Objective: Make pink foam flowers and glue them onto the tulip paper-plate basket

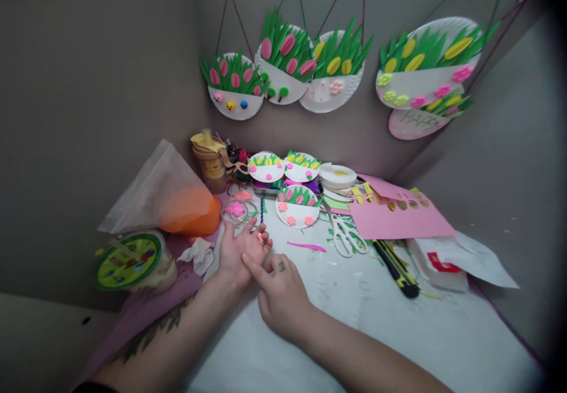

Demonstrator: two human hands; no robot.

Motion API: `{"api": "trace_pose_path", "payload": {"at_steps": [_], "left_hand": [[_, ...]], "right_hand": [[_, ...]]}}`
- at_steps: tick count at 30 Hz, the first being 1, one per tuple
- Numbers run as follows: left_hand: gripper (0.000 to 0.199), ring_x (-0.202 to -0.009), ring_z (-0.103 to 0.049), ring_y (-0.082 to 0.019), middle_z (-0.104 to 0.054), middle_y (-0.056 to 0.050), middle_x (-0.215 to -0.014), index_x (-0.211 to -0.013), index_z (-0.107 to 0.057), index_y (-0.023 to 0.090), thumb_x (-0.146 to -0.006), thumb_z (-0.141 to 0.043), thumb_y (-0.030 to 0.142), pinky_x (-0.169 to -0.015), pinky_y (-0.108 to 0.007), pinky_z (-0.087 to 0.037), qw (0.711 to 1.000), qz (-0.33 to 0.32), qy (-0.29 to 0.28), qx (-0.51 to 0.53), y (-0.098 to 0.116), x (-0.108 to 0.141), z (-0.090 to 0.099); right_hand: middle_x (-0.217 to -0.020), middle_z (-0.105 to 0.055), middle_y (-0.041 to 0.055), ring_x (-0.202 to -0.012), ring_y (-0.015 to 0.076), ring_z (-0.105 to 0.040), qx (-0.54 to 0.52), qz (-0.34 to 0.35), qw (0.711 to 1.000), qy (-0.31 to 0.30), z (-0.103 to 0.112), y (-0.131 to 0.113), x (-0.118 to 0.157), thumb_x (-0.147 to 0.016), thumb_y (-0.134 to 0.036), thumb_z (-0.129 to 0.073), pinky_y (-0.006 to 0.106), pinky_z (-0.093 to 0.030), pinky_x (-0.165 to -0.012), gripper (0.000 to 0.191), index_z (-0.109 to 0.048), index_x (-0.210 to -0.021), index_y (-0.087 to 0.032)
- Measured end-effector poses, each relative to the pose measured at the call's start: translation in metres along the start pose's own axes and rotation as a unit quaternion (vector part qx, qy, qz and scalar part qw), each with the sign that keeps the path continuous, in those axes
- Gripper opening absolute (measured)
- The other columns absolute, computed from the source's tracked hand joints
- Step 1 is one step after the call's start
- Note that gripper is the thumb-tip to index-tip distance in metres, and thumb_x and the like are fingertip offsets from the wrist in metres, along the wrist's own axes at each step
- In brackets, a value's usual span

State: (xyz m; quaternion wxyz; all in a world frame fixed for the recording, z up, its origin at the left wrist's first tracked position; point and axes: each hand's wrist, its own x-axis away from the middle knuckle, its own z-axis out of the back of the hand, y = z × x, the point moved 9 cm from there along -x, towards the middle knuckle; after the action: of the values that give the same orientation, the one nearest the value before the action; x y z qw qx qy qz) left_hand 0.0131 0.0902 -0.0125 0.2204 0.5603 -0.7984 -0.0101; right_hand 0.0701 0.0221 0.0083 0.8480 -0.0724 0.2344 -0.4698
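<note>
My left hand (241, 254) lies palm up over the white table top, its fingers partly curled around a small pink piece (260, 237), which looks like soft clay. From the right, my right hand (281, 289) reaches across, the tip of its index finger pressed on the left palm. Its other fingers are bent, and whatever lies beneath them is hidden. A pink modelling tool (306, 246) rests just right of the hands. Beyond them stands a small white paper-plate basket (297, 216) with green paper grass, pink tulips and pink flowers. A lump of pink clay (234, 208) sits behind my left fingers.
White scissors (348, 236), a yellow-black cutter (398, 272) and pink card (398, 218) lie to the right. On the left are an orange-filled bag (190, 207), a green-lidded tub (130, 260), crumpled tissue (198, 255) and a brown cup (211, 165). Plate baskets (332, 94) hang behind.
</note>
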Motion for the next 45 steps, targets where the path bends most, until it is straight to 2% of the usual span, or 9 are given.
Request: {"api": "trace_pose_path", "payload": {"at_steps": [6, 10, 14, 18, 21, 27, 33, 40, 45], "left_hand": [[0.055, -0.066, -0.054, -0.018, -0.054, -0.009, -0.082, -0.092, -0.054, 0.015, -0.087, -0.024, 0.061, -0.062, -0.036, -0.050, 1.000, -0.021, -0.006, -0.004, 0.006, -0.001, -0.001], [0.053, -0.064, -0.053, -0.018, -0.054, -0.008, -0.082, -0.092, -0.053, 0.016, -0.087, -0.026, 0.061, -0.061, -0.035, -0.049, 1.000, 0.017, -0.015, -0.016, -0.001, -0.002, -0.001], [0.052, -0.065, -0.054, -0.018, -0.054, -0.008, -0.082, -0.093, -0.053, 0.015, -0.088, -0.025, 0.059, -0.062, -0.035, -0.050, 0.999, -0.023, -0.011, -0.019, 0.007, -0.003, 0.000], [0.051, -0.065, -0.053, -0.018, -0.054, -0.008, -0.082, -0.094, -0.053, 0.015, -0.088, -0.027, 0.059, -0.062, -0.036, -0.050, 1.000, 0.016, -0.015, -0.023, -0.001, -0.001, -0.002], [0.051, -0.066, -0.054, -0.018, -0.055, -0.009, -0.083, -0.095, -0.054, 0.014, -0.088, -0.028, 0.058, -0.064, -0.037, -0.050, 1.000, 0.005, -0.025, -0.018, 0.001, -0.002, -0.003], [0.053, -0.063, -0.053, -0.018, -0.054, -0.008, -0.079, -0.092, -0.055, 0.014, -0.088, -0.028, 0.058, -0.062, -0.037, -0.050, 0.999, 0.038, 0.002, -0.006, -0.005, -0.004, 0.004], [0.055, -0.062, -0.052, -0.017, -0.054, -0.009, -0.079, -0.091, -0.056, 0.012, -0.088, -0.026, 0.058, -0.061, -0.036, -0.050, 1.000, 0.014, 0.001, 0.000, 0.001, -0.004, 0.004], [0.052, -0.064, -0.053, -0.017, -0.054, -0.009, -0.080, -0.092, -0.057, 0.012, -0.089, -0.029, 0.056, -0.063, -0.035, -0.050, 1.000, 0.005, -0.022, -0.012, 0.004, -0.007, 0.002], [0.051, -0.066, -0.054, -0.017, -0.055, -0.008, -0.080, -0.096, -0.058, 0.012, -0.089, -0.031, 0.055, -0.067, -0.037, -0.051, 0.999, 0.041, -0.027, -0.008, -0.007, 0.000, -0.004]], "right_hand": [[-0.092, -0.043, 0.0075, -0.086, 0.0233, -0.041, -0.003, -0.007, 1.000, -0.001, 0.000, 0.001, 0.000, -0.069, -0.006, -0.050, 0.037, -0.040, -0.076, 0.081, -0.029, -0.144, -0.030], [-0.096, -0.044, 0.0083, -0.089, 0.0239, -0.040, -0.006, -0.003, 1.000, 0.006, 0.002, -0.001, -0.001, -0.070, -0.007, -0.051, 0.038, -0.040, -0.078, 0.080, -0.029, -0.144, -0.029], [-0.093, -0.044, 0.0079, -0.086, 0.0232, -0.040, 0.000, -0.010, 1.000, 0.001, 0.001, 0.001, -0.002, -0.068, -0.006, -0.050, 0.037, -0.040, -0.076, 0.080, -0.031, -0.143, -0.028], [-0.098, -0.045, 0.0091, -0.090, 0.0241, -0.041, -0.002, -0.004, 1.000, 0.007, 0.002, 0.000, -0.002, -0.068, -0.008, -0.051, 0.038, -0.040, -0.079, 0.080, -0.031, -0.143, -0.026], [-0.095, -0.046, 0.0085, -0.088, 0.0236, -0.041, 0.000, -0.020, 1.000, 0.007, 0.003, 0.003, -0.001, -0.068, -0.007, -0.050, 0.037, -0.040, -0.078, 0.080, -0.031, -0.143, -0.025], [-0.099, -0.047, 0.0098, -0.088, 0.0243, -0.041, 0.019, 0.000, 1.000, 0.000, 0.002, -0.002, -0.002, -0.071, -0.008, -0.051, 0.038, -0.039, -0.077, 0.077, -0.031, -0.143, -0.028], [-0.097, -0.047, 0.0093, -0.086, 0.0236, -0.041, 0.028, 0.001, 0.999, -0.016, -0.001, -0.003, -0.002, -0.071, -0.008, -0.051, 0.037, -0.039, -0.076, 0.078, -0.030, -0.143, -0.029], [-0.096, -0.052, 0.0099, -0.087, 0.0243, -0.045, 0.016, -0.010, 1.000, -0.020, 0.002, -0.003, -0.001, -0.071, -0.011, -0.051, 0.037, -0.041, -0.076, 0.076, -0.031, -0.143, -0.026], [-0.107, -0.059, 0.0124, -0.090, 0.0245, -0.051, -0.011, -0.006, 1.000, -0.015, 0.003, 0.001, -0.005, -0.072, -0.013, -0.049, 0.036, -0.045, -0.076, 0.075, -0.028, -0.144, -0.020]]}}
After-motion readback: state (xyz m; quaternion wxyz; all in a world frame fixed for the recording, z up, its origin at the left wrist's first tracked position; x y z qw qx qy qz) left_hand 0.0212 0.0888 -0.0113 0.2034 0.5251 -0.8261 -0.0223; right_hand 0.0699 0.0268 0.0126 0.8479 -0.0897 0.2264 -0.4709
